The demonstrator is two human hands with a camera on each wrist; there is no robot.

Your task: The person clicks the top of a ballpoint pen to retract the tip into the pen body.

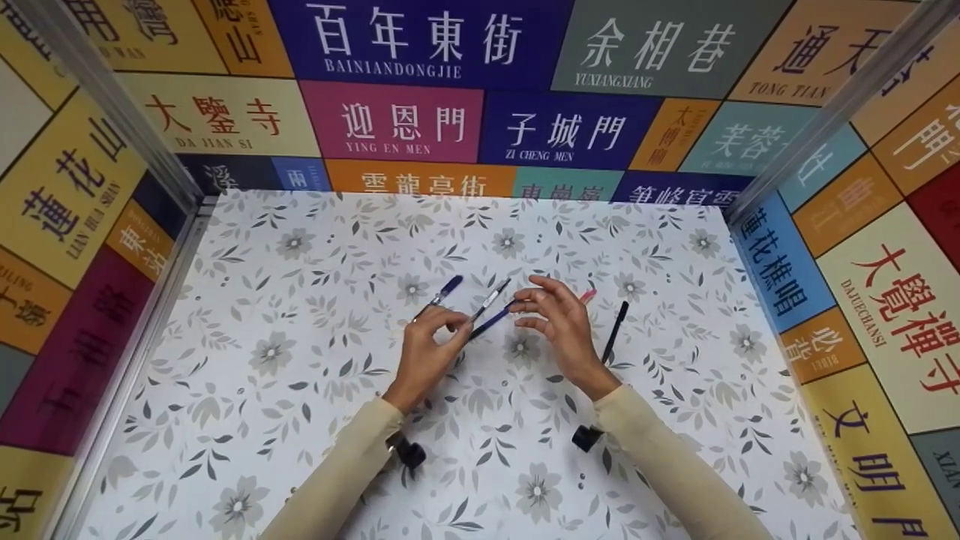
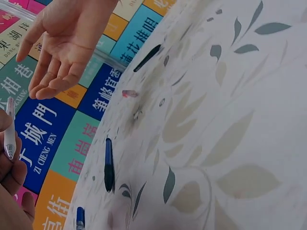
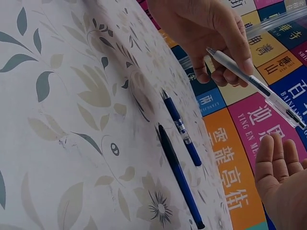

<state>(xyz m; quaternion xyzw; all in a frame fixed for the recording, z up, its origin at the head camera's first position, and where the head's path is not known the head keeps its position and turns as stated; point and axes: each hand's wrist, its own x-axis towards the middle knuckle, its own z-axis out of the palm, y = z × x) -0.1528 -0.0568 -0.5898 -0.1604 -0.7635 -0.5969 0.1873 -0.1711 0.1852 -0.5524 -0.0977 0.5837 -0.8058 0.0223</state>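
My left hand (image 1: 435, 345) pinches a clear-barrelled pen (image 3: 249, 84) between thumb and fingers, above the table. The pen slants up toward my right hand (image 1: 559, 322), which is raised beside it with relaxed, slightly bent fingers and holds nothing. In the left wrist view that right hand (image 2: 64, 52) shows its palm, apart from the pen. On the cloth under the hands lies a dark blue pen (image 3: 180, 177) with a black end. Next to it is a blue pen (image 3: 182, 129) with a shiny patterned band, partly behind my left hand in the head view.
A black pen (image 1: 616, 330) lies right of my right hand, and a pink item (image 1: 589, 295) shows partly behind that hand. The floral white cloth (image 1: 337, 465) covers the table. Panels with printed signs (image 1: 405, 124) stand along the back and sides, with metal corner posts (image 1: 795, 112).
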